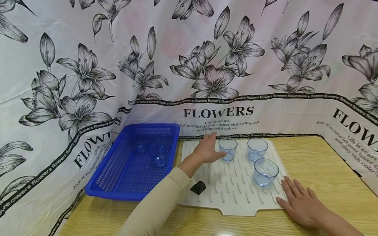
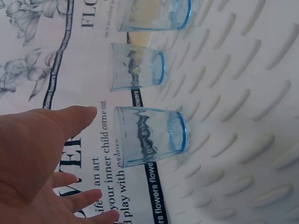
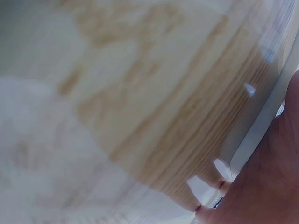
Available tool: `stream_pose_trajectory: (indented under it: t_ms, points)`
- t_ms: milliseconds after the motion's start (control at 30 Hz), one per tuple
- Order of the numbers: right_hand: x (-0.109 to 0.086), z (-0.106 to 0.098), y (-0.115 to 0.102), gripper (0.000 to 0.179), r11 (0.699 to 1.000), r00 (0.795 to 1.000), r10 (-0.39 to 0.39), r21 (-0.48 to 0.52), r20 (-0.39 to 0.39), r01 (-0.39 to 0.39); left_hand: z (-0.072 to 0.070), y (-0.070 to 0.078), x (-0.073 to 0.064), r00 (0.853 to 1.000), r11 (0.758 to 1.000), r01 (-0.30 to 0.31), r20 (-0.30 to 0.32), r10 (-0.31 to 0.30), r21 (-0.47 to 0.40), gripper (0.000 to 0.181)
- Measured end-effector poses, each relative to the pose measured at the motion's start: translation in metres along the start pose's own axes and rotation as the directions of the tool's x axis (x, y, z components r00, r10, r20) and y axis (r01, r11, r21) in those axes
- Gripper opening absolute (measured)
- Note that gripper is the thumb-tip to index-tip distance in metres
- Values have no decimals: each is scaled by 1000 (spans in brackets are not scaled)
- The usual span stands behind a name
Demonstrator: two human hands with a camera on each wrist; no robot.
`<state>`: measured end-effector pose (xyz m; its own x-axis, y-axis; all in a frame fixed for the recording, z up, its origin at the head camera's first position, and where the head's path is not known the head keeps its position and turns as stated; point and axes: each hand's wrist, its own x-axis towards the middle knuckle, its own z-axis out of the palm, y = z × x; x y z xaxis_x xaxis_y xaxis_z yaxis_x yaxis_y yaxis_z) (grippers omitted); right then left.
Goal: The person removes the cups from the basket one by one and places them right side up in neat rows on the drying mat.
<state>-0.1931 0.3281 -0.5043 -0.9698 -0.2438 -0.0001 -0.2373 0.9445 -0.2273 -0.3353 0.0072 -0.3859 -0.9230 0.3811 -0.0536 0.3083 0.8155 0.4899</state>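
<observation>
Three clear bluish glasses stand upright on a white ridged drying board (image 1: 226, 190): a back left glass (image 1: 227, 149), a back right glass (image 1: 257, 150) and a front right glass (image 1: 266, 173). My left hand (image 1: 208, 149) is just left of the back left glass, thumb toward it and fingers spread. In the left wrist view, the thumb (image 2: 77, 116) is apart from the nearest glass (image 2: 150, 136), and nothing is in the hand. Flat beside the board's right edge lies my right hand (image 1: 301, 202), its fingertips at that edge.
A blue plastic basket (image 1: 118, 186) stands left of the board, with several clear glasses (image 1: 155, 152) inside toward its back. Both rest on a wooden table (image 1: 194, 230). A flower-printed cloth (image 1: 143, 111) hangs close behind and along both sides.
</observation>
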Motion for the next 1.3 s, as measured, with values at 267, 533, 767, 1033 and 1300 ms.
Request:
stream_pose_trajectory:
  t_ms: [267, 533, 767, 1033, 1300]
  points:
    - [0, 1, 0, 78, 1000, 1000, -5, -6, -16, 5, -9, 0, -10, 998, 998, -59, 18, 60, -28, 84]
    - [-2, 4, -2, 77, 1000, 1000, -11, -11, -23, 11, -26, -5, -31, 994, 993, -113, -5, 113, -39, 81]
    - [0, 1, 1, 77, 1000, 1000, -12, -21, -25, 11, -40, -12, -42, 988, 989, -145, -67, 142, -32, 73]
    - [2, 0, 3, 78, 1000, 1000, -1, -20, -13, 1, -54, -21, -57, 982, 985, -158, -117, 150, -68, 69]
    - [1, 1, 0, 77, 1000, 1000, -3, -18, -18, 2, -65, -36, -70, 973, 988, -148, -185, 136, -49, 65]
